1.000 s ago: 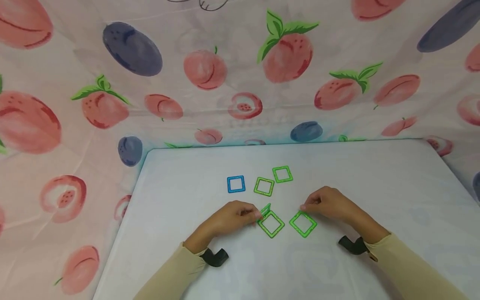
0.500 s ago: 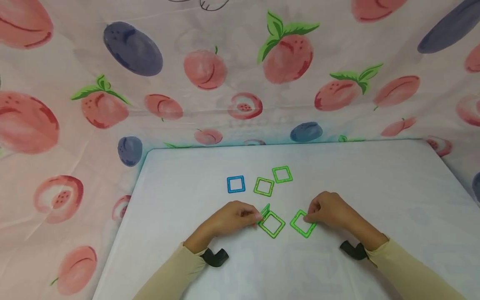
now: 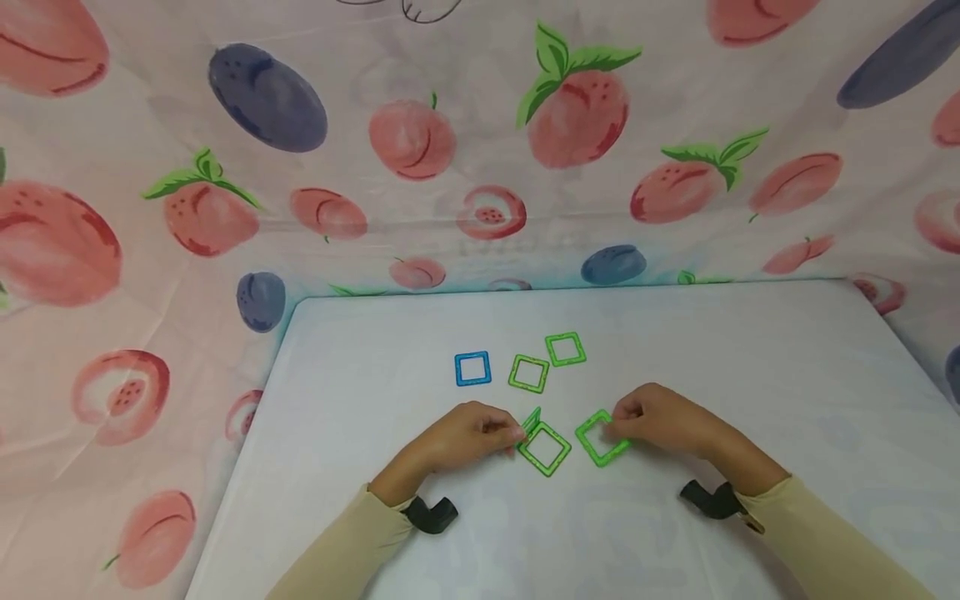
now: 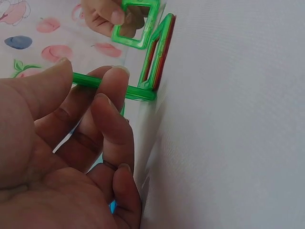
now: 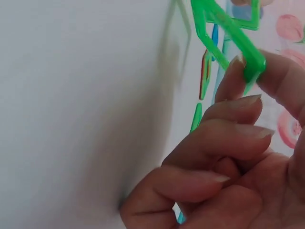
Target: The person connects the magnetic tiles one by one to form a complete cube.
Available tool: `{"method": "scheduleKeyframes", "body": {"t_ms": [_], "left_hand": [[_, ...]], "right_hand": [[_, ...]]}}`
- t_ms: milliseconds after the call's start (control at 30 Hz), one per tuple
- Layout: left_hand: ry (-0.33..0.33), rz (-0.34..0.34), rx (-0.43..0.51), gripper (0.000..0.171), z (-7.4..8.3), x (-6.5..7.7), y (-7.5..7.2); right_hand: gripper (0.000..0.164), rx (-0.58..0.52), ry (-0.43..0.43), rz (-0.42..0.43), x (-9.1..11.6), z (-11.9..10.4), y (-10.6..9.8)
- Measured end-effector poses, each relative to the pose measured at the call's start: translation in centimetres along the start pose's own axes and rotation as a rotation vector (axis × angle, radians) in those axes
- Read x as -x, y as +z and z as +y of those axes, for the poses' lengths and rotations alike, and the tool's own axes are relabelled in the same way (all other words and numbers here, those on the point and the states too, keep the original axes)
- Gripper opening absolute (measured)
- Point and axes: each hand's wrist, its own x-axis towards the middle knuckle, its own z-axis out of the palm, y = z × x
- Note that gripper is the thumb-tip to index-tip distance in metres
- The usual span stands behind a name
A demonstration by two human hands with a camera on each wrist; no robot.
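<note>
My left hand [image 3: 465, 437] pinches a green square magnetic tile [image 4: 86, 80] between thumb and fingers. This tile stands on edge along one side of a flat green square tile [image 3: 559, 462], which shows a red layer beneath it in the left wrist view. To the right, my right hand [image 3: 660, 417] grips another green square tile [image 3: 588, 449] by its corner, thumb against fingers. In the right wrist view that tile is raised off the table, its shadow falling on the white surface. A short gap separates it from the flat tile.
Behind the hands lie a blue square tile [image 3: 457, 369], a yellow-green one [image 3: 512, 369] and a green one [image 3: 569, 362]. The white table [image 3: 360, 358] meets a fruit-patterned cloth [image 3: 420, 67] at its back edge.
My right hand has shifted from the top corner of its tile to the right corner, and the tile has moved slightly up and left off the table. The left hand has stayed almost still.
</note>
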Motion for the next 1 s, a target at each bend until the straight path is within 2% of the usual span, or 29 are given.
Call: {"method": "scheduleKeyframes", "body": {"t_ms": [167, 367, 533, 800, 1000], "left_hand": [[0.000, -0.001, 0.002, 0.025, 0.0, 0.0, 0.0], [-0.011, 0.000, 0.003, 0.026, 0.1, 0.0, 0.0], [-0.013, -0.003, 0.014, 0.027, 0.1, 0.0, 0.1], [-0.012, 0.005, 0.016, 0.028, 0.1, -0.2, 0.1], [-0.011, 0.013, 0.016, 0.028, -0.1, -0.3, 0.3]], "right_hand": [[0.035, -0.060, -0.023, -0.061, -0.3, -0.8, -0.3], [0.029, -0.073, -0.012, -0.071, -1.6, -2.4, 0.0], [0.033, -0.067, -0.071, -0.086, -2.6, -3.6, 0.6], [0.032, 0.017, -0.146, -0.117, -4.1, -4.6, 1.3], [0.028, 0.080, -0.174, -0.112, -4.1, -5.3, 1.4]]}}
